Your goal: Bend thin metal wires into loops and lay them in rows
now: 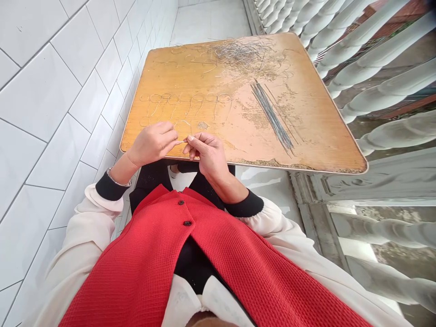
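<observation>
My left hand [153, 143] and my right hand [206, 152] meet at the near edge of a worn wooden table [327, 150]. Both are closed in a pinch on one thin piece of wire [181, 141] that runs between the fingertips. Just beyond my hands a row of bent wire loops [185, 98] lies on the tabletop. A bundle of straight wires [272, 116] lies to the right of them. At the far side of the table sits a tangled pile of wire [243, 52].
A white tiled wall [51, 91] runs along the left. A white balustrade [374, 59] stands close on the right. My red vest and pale sleeves fill the bottom of the view.
</observation>
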Tool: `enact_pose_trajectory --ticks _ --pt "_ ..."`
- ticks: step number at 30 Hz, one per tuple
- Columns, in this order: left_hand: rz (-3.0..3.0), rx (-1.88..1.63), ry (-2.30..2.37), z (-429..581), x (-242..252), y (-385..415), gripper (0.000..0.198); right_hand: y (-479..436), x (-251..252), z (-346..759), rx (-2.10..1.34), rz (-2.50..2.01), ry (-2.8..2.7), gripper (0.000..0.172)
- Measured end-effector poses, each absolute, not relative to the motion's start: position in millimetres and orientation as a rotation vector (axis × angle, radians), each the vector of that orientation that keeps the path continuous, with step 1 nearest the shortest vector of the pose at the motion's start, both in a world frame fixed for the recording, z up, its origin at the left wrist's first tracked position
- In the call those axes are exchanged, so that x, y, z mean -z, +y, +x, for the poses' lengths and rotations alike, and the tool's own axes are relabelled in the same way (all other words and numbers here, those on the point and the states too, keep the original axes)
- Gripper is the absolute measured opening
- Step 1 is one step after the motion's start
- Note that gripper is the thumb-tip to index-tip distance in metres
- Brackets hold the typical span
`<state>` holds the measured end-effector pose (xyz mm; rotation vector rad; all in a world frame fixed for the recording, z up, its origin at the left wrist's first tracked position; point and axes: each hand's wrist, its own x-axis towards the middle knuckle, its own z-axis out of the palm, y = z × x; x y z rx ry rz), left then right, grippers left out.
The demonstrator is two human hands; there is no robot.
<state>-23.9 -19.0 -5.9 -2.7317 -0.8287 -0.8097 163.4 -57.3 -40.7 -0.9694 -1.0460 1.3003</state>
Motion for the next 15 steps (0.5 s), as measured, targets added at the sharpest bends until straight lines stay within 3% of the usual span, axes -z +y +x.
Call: enact_pose_trajectory --ticks 9,12,15 --pt "-2.89 1.004 -0.693 -34 4 -4 0.024 -59 43 160 -1.367 -0.928 -1.042 0.04" --pt "-2.941 0.929 -0.689 -35 -1 -5 0.019 -55 49 165 -1.374 -0.947 -1.133 0.04" --pt "-2.985 0.833 -0.719 -35 -6 -7 0.019 -50 51 171 -1.173 -0.977 -1.291 0.041"
